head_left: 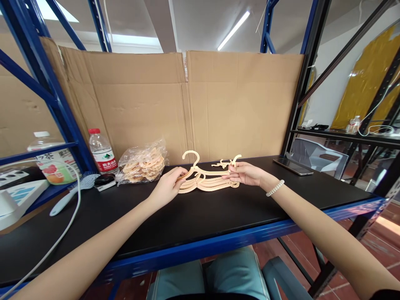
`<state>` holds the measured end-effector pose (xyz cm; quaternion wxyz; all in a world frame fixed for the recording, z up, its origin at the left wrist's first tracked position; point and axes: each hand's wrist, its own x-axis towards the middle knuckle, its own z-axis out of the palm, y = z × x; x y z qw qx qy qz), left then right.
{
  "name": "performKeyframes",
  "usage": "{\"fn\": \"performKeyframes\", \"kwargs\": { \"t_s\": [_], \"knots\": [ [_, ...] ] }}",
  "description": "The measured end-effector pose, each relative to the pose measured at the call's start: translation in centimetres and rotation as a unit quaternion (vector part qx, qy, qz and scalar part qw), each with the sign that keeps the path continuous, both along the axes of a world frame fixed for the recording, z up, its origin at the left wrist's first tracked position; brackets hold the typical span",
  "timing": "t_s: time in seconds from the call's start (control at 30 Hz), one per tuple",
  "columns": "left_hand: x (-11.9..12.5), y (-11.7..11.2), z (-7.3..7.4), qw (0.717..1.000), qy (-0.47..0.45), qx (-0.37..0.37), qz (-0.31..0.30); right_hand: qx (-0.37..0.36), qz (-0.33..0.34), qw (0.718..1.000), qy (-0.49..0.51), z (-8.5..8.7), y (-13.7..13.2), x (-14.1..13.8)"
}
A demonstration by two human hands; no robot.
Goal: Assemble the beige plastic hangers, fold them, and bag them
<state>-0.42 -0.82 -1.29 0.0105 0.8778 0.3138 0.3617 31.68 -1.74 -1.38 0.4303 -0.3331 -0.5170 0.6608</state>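
Several cream plastic hangers (206, 180) lie stacked on the black tabletop (193, 216), one hook curving up at the left. My left hand (168, 186) pinches the left end of the stack. My right hand (245, 173), with a white bead bracelet on its wrist, pinches the right end of the top hanger. A small loose cream hanger piece (225, 163) lies just behind the stack, near my right fingers.
A clear bag of more cream hangers (143, 163) sits at the back left beside a water bottle (101, 152), a drink carton (51, 163) and a blue brush (75, 191). A phone (293, 166) lies at the back right. Cardboard walls (187, 100) close the back.
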Motion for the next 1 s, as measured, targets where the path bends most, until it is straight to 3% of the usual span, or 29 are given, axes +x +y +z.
{"fn": "performKeyframes", "kwargs": {
  "t_s": [0.33, 1.0],
  "knots": [
    [0.06, 0.05, -0.15, 1.000, 0.009, 0.020, 0.001, -0.028, 0.004, 1.000, 0.003, 0.28, -0.19, -0.18],
    [0.29, -0.28, -0.33, 0.999, 0.003, 0.034, -0.002, -0.001, -0.023, 1.000, -0.009, 0.41, -0.41, -0.57]
  ]
}}
